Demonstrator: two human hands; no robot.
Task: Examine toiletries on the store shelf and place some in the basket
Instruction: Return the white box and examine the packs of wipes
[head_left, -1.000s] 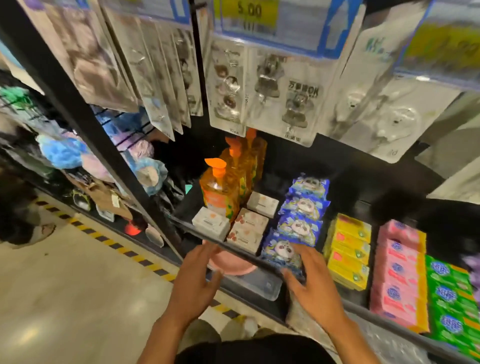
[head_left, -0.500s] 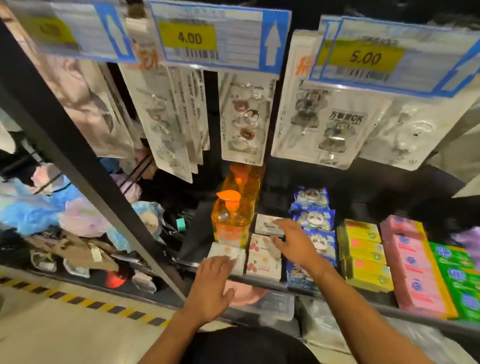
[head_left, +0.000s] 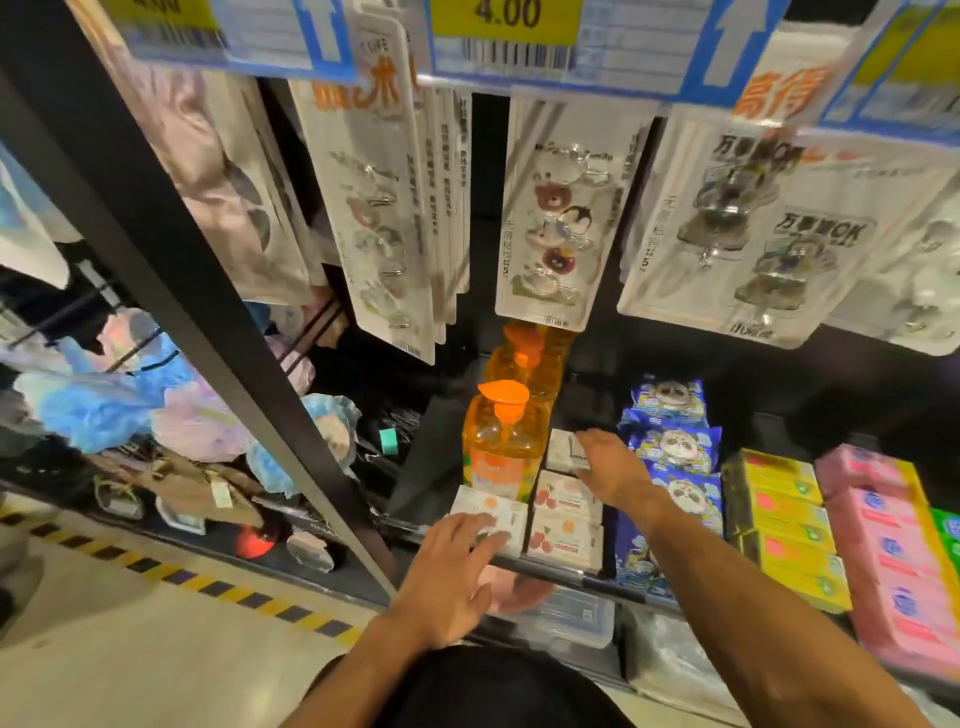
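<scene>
Head view showed the stocked shelf (head_left: 563, 573), no basket in sight; I judge nothing placed yet. Your left hand (head_left: 452, 577) lay flat and released on the front soap box (head_left: 480, 503); your right hand (head_left: 608, 462) touched the rear soap box (head_left: 561, 451), grip unclear.

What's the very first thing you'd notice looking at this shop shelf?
The bright orange pump bottles in the middle jump out first, with blue panda packs lined up to their right. The right hand rests on a small white box beside the front bottle, and the left hand touches the front white box at the shelf edge.
</scene>
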